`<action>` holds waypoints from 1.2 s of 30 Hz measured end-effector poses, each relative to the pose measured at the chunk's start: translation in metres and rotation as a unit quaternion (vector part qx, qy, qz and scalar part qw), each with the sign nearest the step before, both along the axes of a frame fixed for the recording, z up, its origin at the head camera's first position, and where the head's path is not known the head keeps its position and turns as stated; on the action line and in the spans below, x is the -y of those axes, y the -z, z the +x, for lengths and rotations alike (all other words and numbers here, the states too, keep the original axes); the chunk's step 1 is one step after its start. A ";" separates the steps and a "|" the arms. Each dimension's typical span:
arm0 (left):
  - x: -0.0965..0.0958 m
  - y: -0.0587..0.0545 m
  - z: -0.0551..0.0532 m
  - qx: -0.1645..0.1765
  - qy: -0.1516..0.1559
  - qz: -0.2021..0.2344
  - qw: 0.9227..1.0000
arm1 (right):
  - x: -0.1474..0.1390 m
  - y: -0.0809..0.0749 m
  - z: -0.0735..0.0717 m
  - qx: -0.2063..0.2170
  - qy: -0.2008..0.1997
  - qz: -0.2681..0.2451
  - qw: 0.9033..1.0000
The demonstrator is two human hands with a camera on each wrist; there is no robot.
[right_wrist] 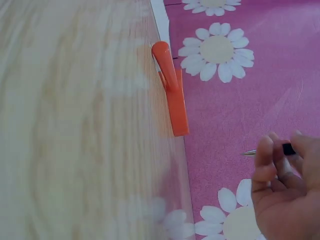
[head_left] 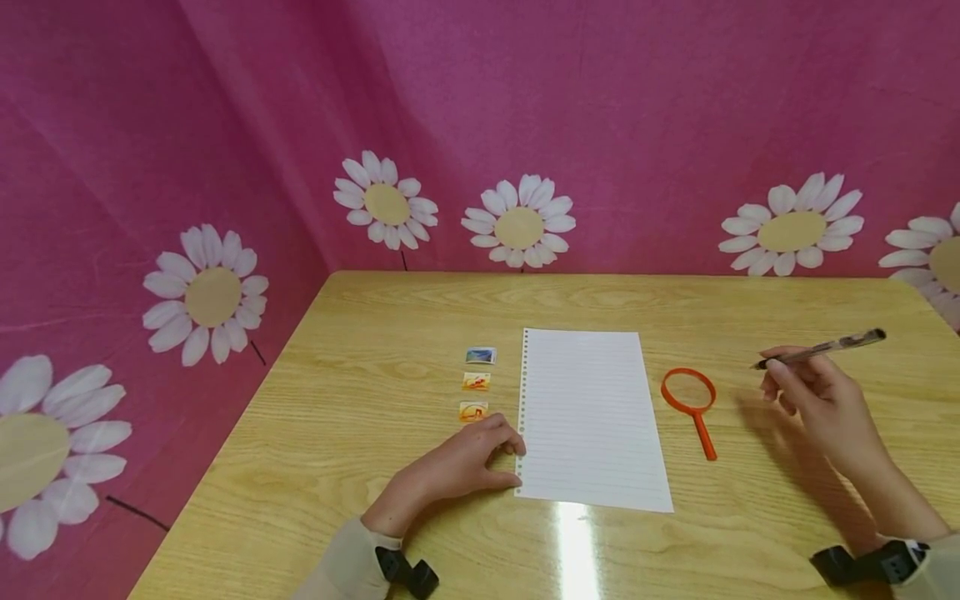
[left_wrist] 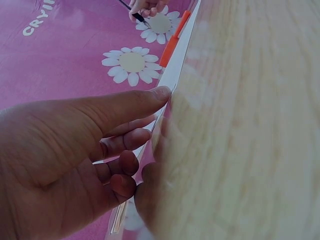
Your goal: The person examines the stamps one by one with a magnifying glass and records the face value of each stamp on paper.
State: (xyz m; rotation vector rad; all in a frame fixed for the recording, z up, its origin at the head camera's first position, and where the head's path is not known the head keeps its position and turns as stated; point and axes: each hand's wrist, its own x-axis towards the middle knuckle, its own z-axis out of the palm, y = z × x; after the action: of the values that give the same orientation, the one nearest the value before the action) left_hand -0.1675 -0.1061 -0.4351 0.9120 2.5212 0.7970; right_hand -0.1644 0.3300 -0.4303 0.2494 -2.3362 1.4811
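A lined sheet of paper (head_left: 588, 417) with punched holes along its left side lies on the table. My left hand (head_left: 468, 458) rests at that edge, its thumb and fingertips touching the paper and the fingers loosely bent. My right hand (head_left: 821, 404) pinches a pen (head_left: 832, 346) above the table, tip pointing left; the pen also shows in the right wrist view (right_wrist: 249, 153). Between the paper and the right hand lies an orange magnifying glass (head_left: 703, 433), handle toward me. Left of the paper is a column of stamps: a blue one (head_left: 481, 356) and two yellow ones (head_left: 476, 382).
The wooden table (head_left: 337, 400) runs back to a pink curtain (head_left: 600, 100) with white daisies, which also hangs along the left side. Light glares off the table below the paper. Both wrists wear black straps (head_left: 405, 573).
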 end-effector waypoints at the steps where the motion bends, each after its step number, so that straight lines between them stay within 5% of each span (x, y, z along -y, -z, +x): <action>1: 0.000 0.000 0.000 0.001 -0.001 -0.001 1.000 | 0.000 0.000 0.000 0.001 0.005 -0.021 1.000; 7: 0.000 0.000 0.000 0.005 -0.006 -0.009 1.000 | -0.002 -0.001 0.003 0.027 0.054 -0.060 0.996; 12: 0.000 0.000 0.001 0.002 -0.005 -0.008 1.000 | -0.003 0.002 0.004 0.055 0.016 -0.141 0.988; 20: 0.000 0.002 0.000 -0.003 -0.003 -0.006 1.000 | 0.006 0.010 0.005 0.144 -0.017 -0.289 0.946; 23: 0.000 0.001 0.000 -0.001 -0.001 -0.007 1.000 | 0.010 0.013 0.006 0.146 -0.026 -0.302 0.942; 26: 0.000 0.000 0.001 0.000 -0.001 -0.005 1.000 | 0.013 0.015 0.007 0.144 -0.020 -0.255 0.956; 30: 0.000 -0.001 0.001 -0.002 0.000 -0.003 1.000 | 0.015 0.013 0.008 0.149 0.023 -0.112 0.982; 33: 0.000 -0.001 0.001 -0.002 0.002 -0.001 1.000 | 0.017 0.012 0.008 0.146 0.049 -0.043 0.987; 36: 0.000 0.000 0.000 0.002 0.001 0.000 1.000 | 0.021 0.012 0.009 0.146 0.042 -0.060 0.987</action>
State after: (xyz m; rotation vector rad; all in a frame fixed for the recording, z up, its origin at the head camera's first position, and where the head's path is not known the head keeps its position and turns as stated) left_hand -0.1675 -0.1063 -0.4350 0.9115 2.5173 0.7967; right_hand -0.1553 0.3095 -0.4426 -0.1053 -2.4300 1.7054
